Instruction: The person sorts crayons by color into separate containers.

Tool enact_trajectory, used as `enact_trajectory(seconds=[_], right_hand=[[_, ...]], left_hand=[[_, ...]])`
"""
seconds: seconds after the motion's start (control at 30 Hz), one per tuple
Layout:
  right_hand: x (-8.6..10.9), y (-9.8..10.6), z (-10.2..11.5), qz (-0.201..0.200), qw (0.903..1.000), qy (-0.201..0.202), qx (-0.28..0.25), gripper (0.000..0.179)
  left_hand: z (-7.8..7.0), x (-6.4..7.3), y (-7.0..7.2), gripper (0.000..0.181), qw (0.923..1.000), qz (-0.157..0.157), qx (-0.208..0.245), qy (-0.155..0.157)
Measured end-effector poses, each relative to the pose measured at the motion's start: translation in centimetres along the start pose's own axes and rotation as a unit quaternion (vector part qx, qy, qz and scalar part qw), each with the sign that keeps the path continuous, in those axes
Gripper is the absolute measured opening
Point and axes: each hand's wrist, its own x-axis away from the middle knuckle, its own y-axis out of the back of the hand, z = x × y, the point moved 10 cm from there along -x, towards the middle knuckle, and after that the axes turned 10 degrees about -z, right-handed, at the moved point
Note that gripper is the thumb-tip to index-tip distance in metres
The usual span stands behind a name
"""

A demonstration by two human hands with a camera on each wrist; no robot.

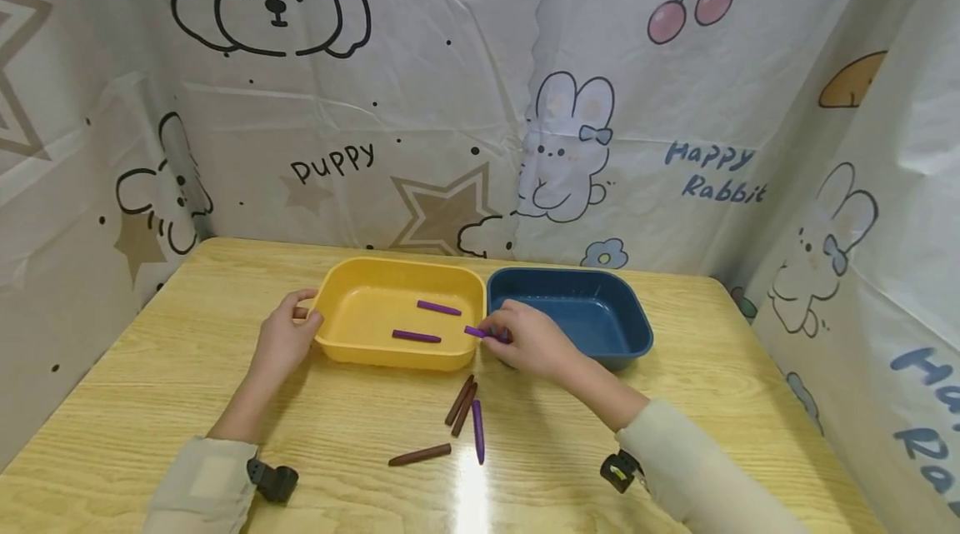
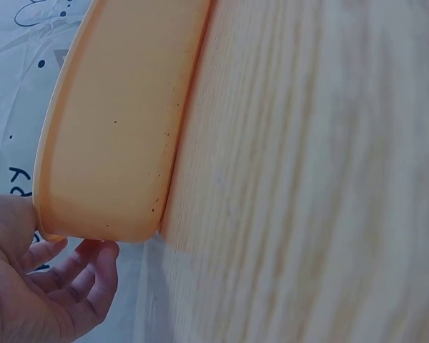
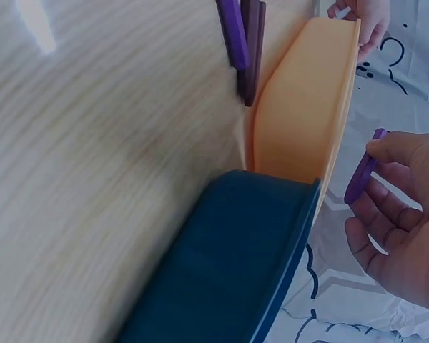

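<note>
My right hand [image 1: 538,342] pinches a purple crayon [image 3: 362,175] between thumb and fingertips, over where the yellow bin [image 1: 360,309] and the blue bin [image 1: 600,317] meet. In the yellow bin lie two purple crayons [image 1: 438,308], set apart from each other. My left hand [image 1: 283,336] grips the yellow bin's left end, the thumb at its rim and the other fingers curled against the outside wall, as the left wrist view also shows.
In front of the bins, three brown crayons [image 1: 420,455] and one purple crayon [image 1: 479,432] lie on the wooden table [image 1: 315,451]. Two of the brown ones lie side by side. A printed cloth [image 1: 435,101] hangs behind and beside the table.
</note>
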Motion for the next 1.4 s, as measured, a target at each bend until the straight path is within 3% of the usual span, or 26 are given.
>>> enact_trajectory(seconds=[0.8,1.4], right_hand=[[-4.1,-1.6,1.8,0.017,0.9989,0.04,0.019,0.017],[-6.1,-4.0,2.4,0.044,0.9978,0.039,0.031,0.018]], left_hand=[[-0.8,0.2,0.3,0.05,0.9997,0.004,0.006,-0.021],[0.0,0.1,0.0,0.052,1.0,0.005,0.002,0.0]])
